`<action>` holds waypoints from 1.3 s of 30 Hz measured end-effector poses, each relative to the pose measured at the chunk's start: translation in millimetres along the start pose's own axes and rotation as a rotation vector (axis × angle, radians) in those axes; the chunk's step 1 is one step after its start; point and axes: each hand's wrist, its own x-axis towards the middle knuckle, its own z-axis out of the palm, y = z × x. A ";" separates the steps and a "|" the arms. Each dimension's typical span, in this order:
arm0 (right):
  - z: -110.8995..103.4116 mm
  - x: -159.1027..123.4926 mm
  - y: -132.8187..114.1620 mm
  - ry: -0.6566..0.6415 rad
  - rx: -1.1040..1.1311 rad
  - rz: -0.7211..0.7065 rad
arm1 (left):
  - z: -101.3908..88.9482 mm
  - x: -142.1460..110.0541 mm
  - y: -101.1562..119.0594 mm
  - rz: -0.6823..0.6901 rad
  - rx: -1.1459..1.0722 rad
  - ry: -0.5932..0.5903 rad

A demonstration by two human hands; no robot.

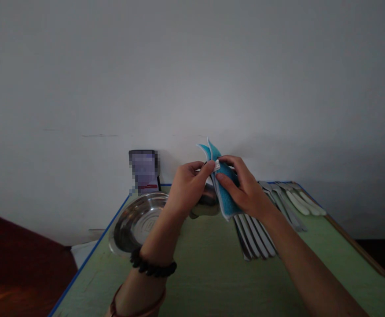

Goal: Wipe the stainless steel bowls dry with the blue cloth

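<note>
Blue cloth (224,193) gripped by partly curled fingers (228,182) of left hand (186,187) and right hand (250,193)

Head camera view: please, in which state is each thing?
Blue cloth: layered, top ends apart, held by left hand and right hand.
Bowl: upright, partly covered.
Phone: standing, screen lit.
Cutlery: lying in groups.
Metal object: partly hidden, state unclear.

Glossy metal basin (123,229) (cloth (229,199) looks matt).
</note>
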 end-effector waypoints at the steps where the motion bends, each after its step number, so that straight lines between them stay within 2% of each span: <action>1: -0.1 -0.1 -0.2 -0.001 0.001 -0.001 | 0.1 -0.2 0.5 -0.005 0.003 0.002; 19: 0.9 -0.4 1.0 0.006 0.010 0.005 | -0.3 -1.5 3.5 -0.018 0.010 -0.011; 21: 2.0 -0.8 3.7 0.006 0.029 0.032 | -0.3 -1.6 3.6 -0.032 -0.012 -0.017; 28: 5.9 -1.8 16.0 0.047 0.118 0.274 | 0.6 -2.1 1.7 -0.059 -0.141 -0.044; 32: 6.1 -2.0 14.5 0.063 0.132 0.300 | 0.9 -2.7 3.5 -0.061 -0.154 -0.038; 39: 5.9 -0.5 10.6 0.021 0.197 0.299 | -0.7 -1.5 2.0 -0.057 -0.100 -0.035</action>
